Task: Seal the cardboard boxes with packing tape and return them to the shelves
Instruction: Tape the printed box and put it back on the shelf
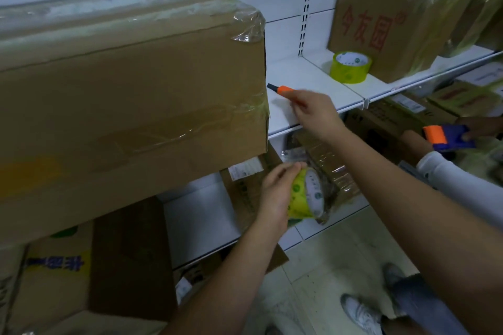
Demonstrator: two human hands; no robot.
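A large taped cardboard box (130, 90) sits on the white shelf (313, 81) at the left, overhanging its front edge. My right hand (315, 111) holds an orange utility knife (283, 90) over the shelf, just right of the box's corner. Lower down, my left hand (277, 193) grips a yellow-green tape roll (304, 196) in front of the lower shelf. A second tape roll (350, 66) stands on the upper shelf beside a brown box with red characters (381, 27).
Another person at the right, in a white sleeve (457, 174), holds an orange and blue tape dispenser (446, 137). More boxes fill the lower shelves (381, 128). An open box (54, 275) stands at bottom left. Shoes (359, 313) rest on the tiled floor.
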